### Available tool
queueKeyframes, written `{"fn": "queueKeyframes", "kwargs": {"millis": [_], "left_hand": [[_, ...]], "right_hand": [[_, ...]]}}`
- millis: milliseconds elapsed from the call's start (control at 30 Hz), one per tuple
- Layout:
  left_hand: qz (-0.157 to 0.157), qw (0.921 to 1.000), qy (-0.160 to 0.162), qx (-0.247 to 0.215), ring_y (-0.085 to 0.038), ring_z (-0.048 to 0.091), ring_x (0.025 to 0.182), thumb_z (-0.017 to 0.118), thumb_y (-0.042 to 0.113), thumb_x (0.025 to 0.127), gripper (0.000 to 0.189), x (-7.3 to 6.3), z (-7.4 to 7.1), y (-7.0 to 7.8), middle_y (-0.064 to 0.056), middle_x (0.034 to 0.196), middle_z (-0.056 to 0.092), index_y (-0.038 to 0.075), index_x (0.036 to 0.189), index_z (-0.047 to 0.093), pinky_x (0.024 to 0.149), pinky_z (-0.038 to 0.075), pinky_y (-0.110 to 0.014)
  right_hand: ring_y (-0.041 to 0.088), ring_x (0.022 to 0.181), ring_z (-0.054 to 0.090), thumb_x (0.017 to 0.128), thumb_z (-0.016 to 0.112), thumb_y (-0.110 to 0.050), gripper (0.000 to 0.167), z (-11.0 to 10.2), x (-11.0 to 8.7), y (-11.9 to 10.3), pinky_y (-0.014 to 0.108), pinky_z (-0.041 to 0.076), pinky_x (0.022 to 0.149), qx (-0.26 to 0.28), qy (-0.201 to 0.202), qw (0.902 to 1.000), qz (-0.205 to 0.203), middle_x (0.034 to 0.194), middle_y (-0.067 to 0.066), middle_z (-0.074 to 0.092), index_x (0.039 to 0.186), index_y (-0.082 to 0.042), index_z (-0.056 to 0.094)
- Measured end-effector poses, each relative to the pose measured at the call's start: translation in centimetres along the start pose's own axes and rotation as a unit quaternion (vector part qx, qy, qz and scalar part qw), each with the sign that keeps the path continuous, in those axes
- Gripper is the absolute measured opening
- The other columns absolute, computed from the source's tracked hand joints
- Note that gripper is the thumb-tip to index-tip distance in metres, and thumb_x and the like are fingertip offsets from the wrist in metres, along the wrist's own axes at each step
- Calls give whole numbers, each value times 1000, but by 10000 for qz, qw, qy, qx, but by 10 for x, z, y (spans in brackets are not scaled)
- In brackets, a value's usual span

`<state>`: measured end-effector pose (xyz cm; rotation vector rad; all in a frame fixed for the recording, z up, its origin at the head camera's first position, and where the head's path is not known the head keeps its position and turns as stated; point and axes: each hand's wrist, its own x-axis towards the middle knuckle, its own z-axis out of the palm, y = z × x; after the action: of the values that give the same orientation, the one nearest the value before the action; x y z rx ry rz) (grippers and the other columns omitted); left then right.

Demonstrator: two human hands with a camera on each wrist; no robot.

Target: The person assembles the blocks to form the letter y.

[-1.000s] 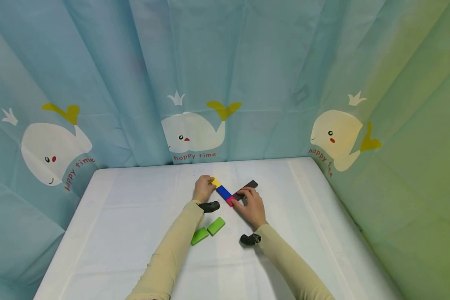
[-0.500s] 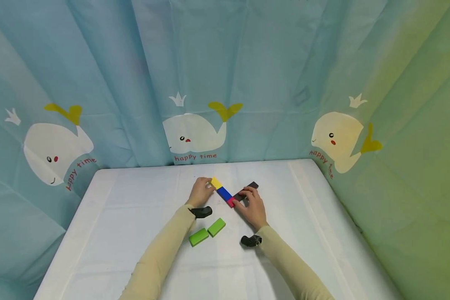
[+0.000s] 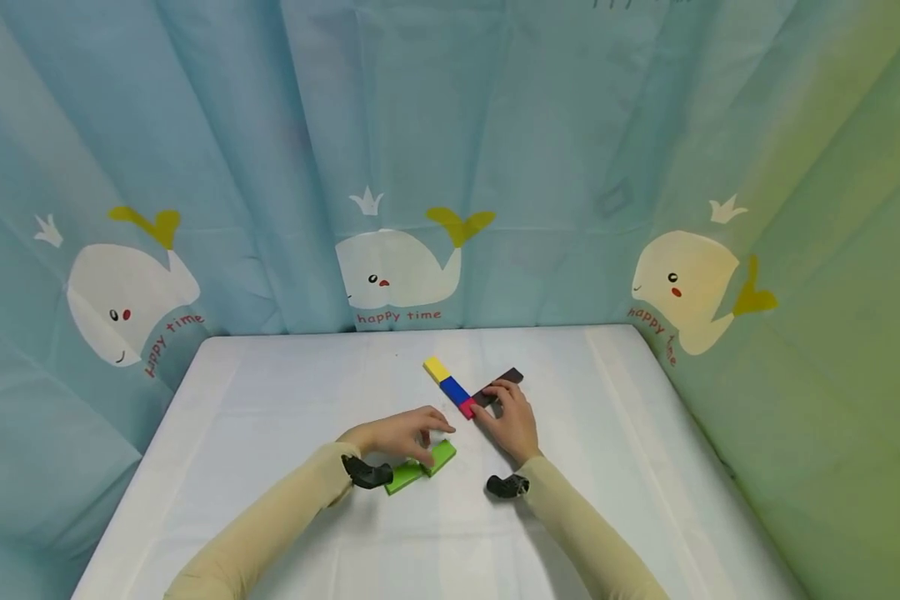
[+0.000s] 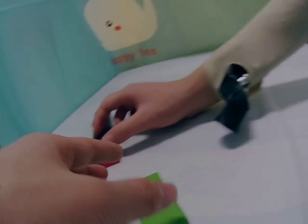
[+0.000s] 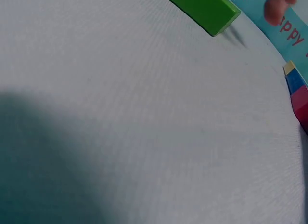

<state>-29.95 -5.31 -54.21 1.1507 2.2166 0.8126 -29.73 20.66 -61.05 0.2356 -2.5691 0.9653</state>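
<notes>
Two green blocks (image 3: 444, 456) under left hand (image 3: 399, 433), empty-fingered, half-open; farther right, dark block (image 3: 513, 377) in curled grip of right hand (image 3: 514, 423).

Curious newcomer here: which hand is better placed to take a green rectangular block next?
Probably the left hand: it's at a green rectangular block; the right hand holds the black rectangular bar.

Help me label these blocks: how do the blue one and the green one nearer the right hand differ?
The blue block sits between the yellow block and red block; the green block lies apart from them. In the head view, blue slopes down rightward, green upward. The left hand partly hides green, not blue. Both rest on the white table.
</notes>
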Motion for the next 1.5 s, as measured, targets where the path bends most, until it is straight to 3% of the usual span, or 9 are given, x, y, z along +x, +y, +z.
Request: {"fn": "queueKeyframes", "kwargs": {"millis": [133,267,500,767,1167,1333,1500], "left_hand": [[116,9983,-418,380,-13,58,101,76,15,87,61,-4,5,7,-3,142,42,12,142,51,92,46,-24],[184,9960,-512,713,-10,57,102,76,16,86,56,-6,9,8,-2,143,43,14,138,56,92,45,-22],[125,9952,-348,901,-6,56,102,76,17,87,52,-5,14,4,-1,143,43,18,136,58,92,44,-20],[124,9967,-70,793,-4,54,94,76,20,87,51,-5,18,-1,1,136,47,17,135,59,85,45,-19],[157,9989,146,417,-4,54,89,76,27,87,50,-13,20,-5,5,128,49,18,133,59,79,46,-18],[166,9993,316,135,-9,57,93,75,23,88,50,-2,7,-1,1,134,50,15,134,58,81,48,-23],[97,9983,302,492,-10,57,108,70,14,91,43,14,-4,-5,-3,144,48,13,133,60,93,46,-26]], "right_hand": [[28,110,54,84,78,-35,38,1,0,0,49,41,93,-32,-20,10000,20,123,9,55,111,-10,68],[28,109,55,84,78,-34,37,-1,1,-2,48,42,92,2,-71,10000,13,124,9,55,110,-9,68],[27,95,57,84,79,-25,35,-11,5,-7,43,47,82,542,-301,9981,69,125,14,53,109,-3,67],[27,96,59,84,79,-25,36,-11,5,-7,44,48,82,457,-270,9986,-84,126,16,54,110,-3,67],[25,96,57,84,79,-30,38,-10,4,-5,42,46,85,322,-270,9990,152,124,11,54,111,-5,68],[26,100,57,84,79,-30,37,-9,4,-6,44,46,87,306,-247,9991,145,125,11,54,110,-6,68],[27,103,57,84,78,-31,36,-9,3,-6,44,45,89,269,-212,9993,136,125,12,55,110,-7,68]]}}
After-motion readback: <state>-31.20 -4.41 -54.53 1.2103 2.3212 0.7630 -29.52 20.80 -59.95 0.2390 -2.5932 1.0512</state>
